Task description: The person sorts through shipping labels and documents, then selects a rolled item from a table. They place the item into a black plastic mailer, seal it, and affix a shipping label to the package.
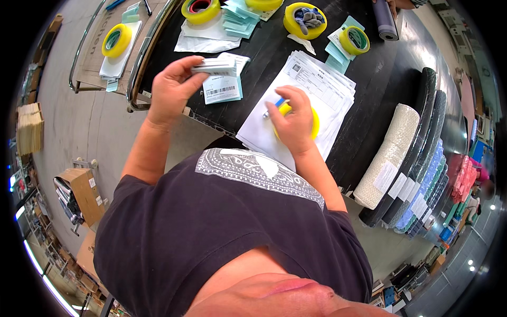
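Note:
Pinched between the thumb and fingers of my left hand (177, 84) is a small stack of labels (217, 67), raised over the table's near edge. Just below it lies a barcode label (222, 91) with pale blue-green backing. My right hand (293, 119) is closed on a blue pen (274, 107). That hand is over a yellow tape roll (316, 124), which sits on a spread pile of printed sheets (322, 79); whether the palm touches the roll cannot be made out.
The black table (253, 68) also bears more tape rolls, one with a glove (309, 21) in it, and stacks of pale labels (240, 18). Wrapped rolls (388, 156) lie to the right. A cart (97, 45) adjoins on the left. Another person's hand holds a grey roll (385, 21) at the far side.

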`<state>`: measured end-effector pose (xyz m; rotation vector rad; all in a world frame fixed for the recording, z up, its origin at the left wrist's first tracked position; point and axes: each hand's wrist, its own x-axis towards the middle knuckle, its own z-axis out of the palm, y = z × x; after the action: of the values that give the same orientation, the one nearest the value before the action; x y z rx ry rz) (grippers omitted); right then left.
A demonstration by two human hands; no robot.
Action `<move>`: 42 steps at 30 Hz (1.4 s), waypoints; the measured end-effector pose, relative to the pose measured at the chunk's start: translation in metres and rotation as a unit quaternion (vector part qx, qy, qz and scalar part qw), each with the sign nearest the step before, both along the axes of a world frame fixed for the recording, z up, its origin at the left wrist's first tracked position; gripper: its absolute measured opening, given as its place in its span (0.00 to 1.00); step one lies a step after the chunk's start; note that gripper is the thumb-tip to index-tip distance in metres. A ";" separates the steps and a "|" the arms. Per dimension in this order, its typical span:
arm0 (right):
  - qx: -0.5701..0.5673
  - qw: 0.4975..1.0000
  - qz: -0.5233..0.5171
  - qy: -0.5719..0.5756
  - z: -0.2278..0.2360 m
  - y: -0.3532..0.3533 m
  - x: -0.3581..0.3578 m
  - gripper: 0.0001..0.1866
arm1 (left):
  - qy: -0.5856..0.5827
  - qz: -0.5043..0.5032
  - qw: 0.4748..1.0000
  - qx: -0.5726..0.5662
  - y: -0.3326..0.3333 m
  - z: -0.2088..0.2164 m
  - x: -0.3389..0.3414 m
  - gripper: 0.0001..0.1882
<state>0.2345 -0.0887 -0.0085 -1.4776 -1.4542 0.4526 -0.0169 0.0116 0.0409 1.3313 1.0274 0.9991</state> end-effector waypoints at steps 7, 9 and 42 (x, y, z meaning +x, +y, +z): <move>-0.120 0.969 -0.179 -0.119 -0.032 -0.028 0.105 0.19 | 0.019 0.079 0.996 0.029 0.012 0.006 -0.031 0.19; -0.183 0.935 -0.265 -0.150 -0.043 -0.038 0.131 0.23 | 0.015 0.086 0.995 0.044 0.014 0.011 -0.026 0.19; -0.244 0.970 0.015 0.007 -0.014 -0.028 0.111 0.41 | -0.433 -0.111 0.882 -0.151 0.133 -0.034 0.089 0.12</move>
<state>0.3460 -0.1172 -0.0224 -1.8297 -1.4154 0.8870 0.0718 0.1446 0.0071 0.5941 0.3070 1.0468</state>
